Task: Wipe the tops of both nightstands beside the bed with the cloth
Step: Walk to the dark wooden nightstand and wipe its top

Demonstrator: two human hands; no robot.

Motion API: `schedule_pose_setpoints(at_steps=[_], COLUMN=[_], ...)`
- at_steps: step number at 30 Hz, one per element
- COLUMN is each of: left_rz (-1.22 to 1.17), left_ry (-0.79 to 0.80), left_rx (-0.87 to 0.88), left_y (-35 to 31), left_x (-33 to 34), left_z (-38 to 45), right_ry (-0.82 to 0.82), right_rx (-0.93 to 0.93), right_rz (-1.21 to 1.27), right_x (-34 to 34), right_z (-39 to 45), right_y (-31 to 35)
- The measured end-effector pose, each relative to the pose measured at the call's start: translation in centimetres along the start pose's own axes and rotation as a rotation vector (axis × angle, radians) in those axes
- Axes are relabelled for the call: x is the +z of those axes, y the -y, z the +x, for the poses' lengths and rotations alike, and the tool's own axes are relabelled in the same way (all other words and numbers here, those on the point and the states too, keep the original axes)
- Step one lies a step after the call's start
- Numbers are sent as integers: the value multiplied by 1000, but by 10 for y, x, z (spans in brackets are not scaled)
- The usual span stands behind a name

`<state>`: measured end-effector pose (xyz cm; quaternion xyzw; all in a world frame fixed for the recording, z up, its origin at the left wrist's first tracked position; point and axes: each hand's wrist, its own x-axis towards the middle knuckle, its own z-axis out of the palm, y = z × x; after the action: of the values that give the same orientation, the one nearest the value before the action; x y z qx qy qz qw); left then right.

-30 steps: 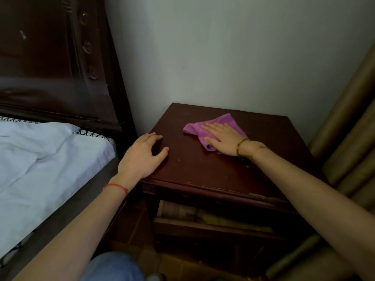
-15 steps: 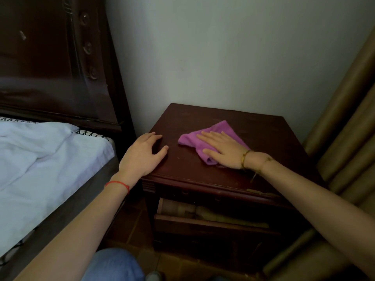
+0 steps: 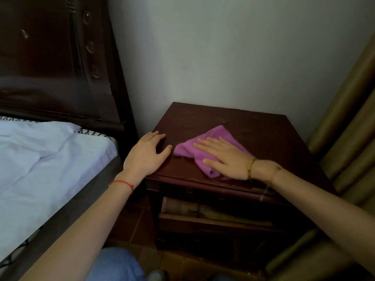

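The right hand (image 3: 225, 157) lies flat, fingers spread, pressing the purple cloth (image 3: 205, 148) onto the nightstand (image 3: 263, 134) top, and over the last second it's slid the cloth from the back-middle toward the front-left, so that strip looks done. Left hand (image 3: 146, 154), relaxed and holding nothing, hasn't budged from the left edge and now sits just beside the cloth. Not much room left that way; the back and right side are open, wall (image 3: 223, 57) behind, curtain (image 3: 349, 128) on the right.
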<state>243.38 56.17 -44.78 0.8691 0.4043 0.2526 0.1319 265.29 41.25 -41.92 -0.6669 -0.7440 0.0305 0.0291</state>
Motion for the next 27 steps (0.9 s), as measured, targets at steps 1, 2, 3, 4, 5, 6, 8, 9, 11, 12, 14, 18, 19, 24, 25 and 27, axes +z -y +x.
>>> schedule_pose_setpoints(at_steps=[1,2,3,4,5,6,8,9,11,12,14,18,19,24,25,27], left_rz=[-5,-8,-8,-7,-7,-5,3,4,-1,-6,-18,-18,-11,-12,-10,-12], left_ry=[-1,0,0,0,0,1,14,20,17,13,17,32,26,33,33,33], left_rx=[0,1,2,1,0,-2,-4,-7,-3,0,5,-2,3,-5,-5,-2], left_y=[0,0,0,0,0,0,0,0,-1,-1,0,0,0,-2,-2,-2], left_x=[0,1,1,2,2,1,0,0,-1,-1,-2,-1,-1,-3,-3,-4], left_z=[0,0,1,0,0,0,0,0,-1,-1,0,-1,-1,-3,-2,-2], right_ry=[0,4,13,26,33,29,25,24,17,11,-1,28,15,1,1,-4], right_rx=[-58,-103,-127,-131,-115,-74,56,103,86,34,-74,-130,-92,289,273,164], right_rz=[24,53,79,94,94,78,35,11,-9,-3,15,93,83,-46,-48,-21], right_x=[2,4,4,2,0,-2,-6,-6,-2,-1,3,-1,-3,-9,-7,-3], right_z=[-10,-19,-23,-22,-17,-8,12,19,24,19,5,-1,7,56,62,60], right_y=[12,20,23,20,12,2,-16,-21,-14,-4,19,18,4,-62,-59,-40])
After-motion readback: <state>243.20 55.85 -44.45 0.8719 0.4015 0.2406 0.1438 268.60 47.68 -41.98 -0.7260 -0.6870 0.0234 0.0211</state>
